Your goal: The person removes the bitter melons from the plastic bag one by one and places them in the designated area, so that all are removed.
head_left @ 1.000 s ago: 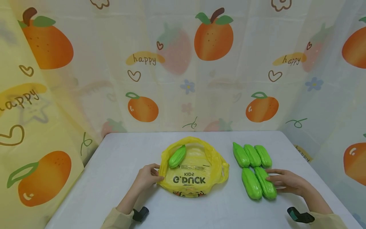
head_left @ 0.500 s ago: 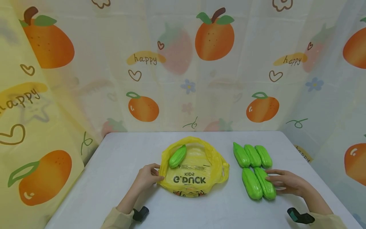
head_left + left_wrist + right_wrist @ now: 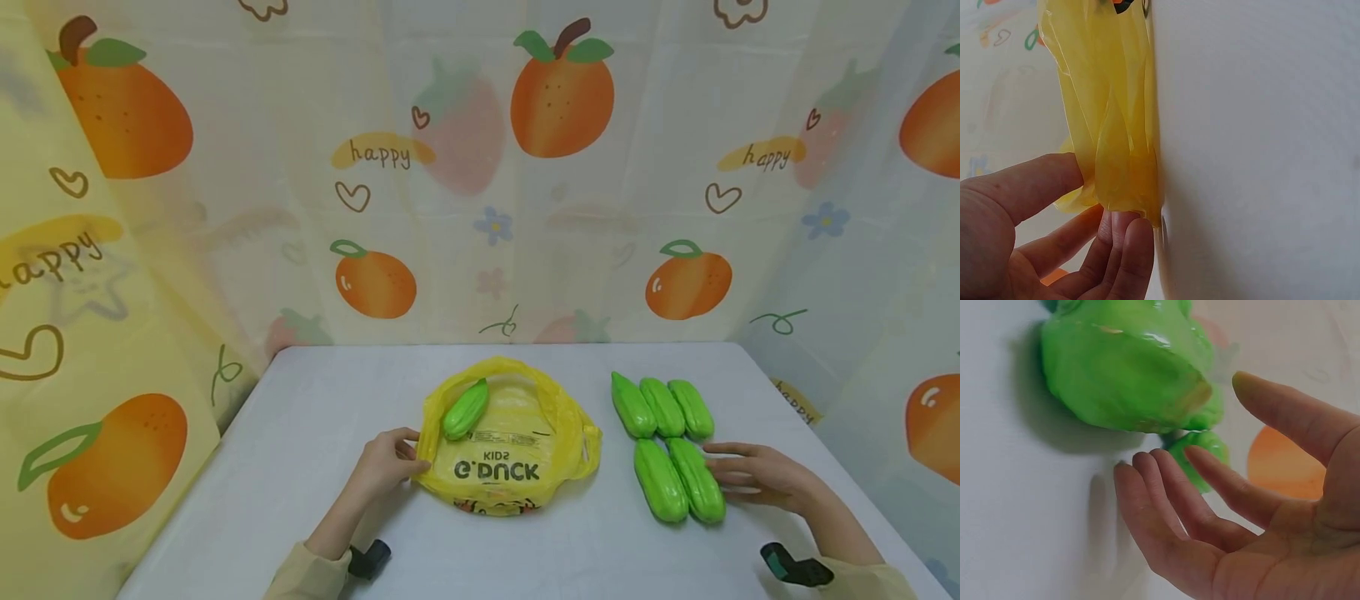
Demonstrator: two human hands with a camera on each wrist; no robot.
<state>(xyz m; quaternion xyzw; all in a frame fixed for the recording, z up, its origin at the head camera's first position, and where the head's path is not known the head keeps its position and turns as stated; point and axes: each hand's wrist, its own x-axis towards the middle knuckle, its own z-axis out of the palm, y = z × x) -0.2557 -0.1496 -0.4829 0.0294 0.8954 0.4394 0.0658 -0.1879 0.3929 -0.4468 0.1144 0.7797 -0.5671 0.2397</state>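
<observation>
A yellow plastic bag (image 3: 564, 412) lies mouth-up on the white table, its rim spread wide. Inside, against its left wall, rests one glossy green cucumber-like vegetable (image 3: 466, 410). My left hand (image 3: 387, 463) pinches the bag's left edge; in the left wrist view the thumb (image 3: 1054, 178) is on one side of the plastic and the fingers (image 3: 1135, 253) on the other. To the right, several similar green vegetables (image 3: 661, 482) lie in two rows. My right hand (image 3: 768, 479) is beside the near right vegetable (image 3: 697, 482), fingers spread and holding nothing.
The white table (image 3: 315, 392) ends at a fruit-printed curtain (image 3: 480, 267) along the back. More curtain hangs at the left and right sides. A dark wrist device (image 3: 797, 567) sits by the right sleeve, another dark device (image 3: 369, 561) by the left.
My right hand has drawn slightly right, away from the near right vegetable its fingertips overlapped before. The left hand, bag and vegetables stay where they were.
</observation>
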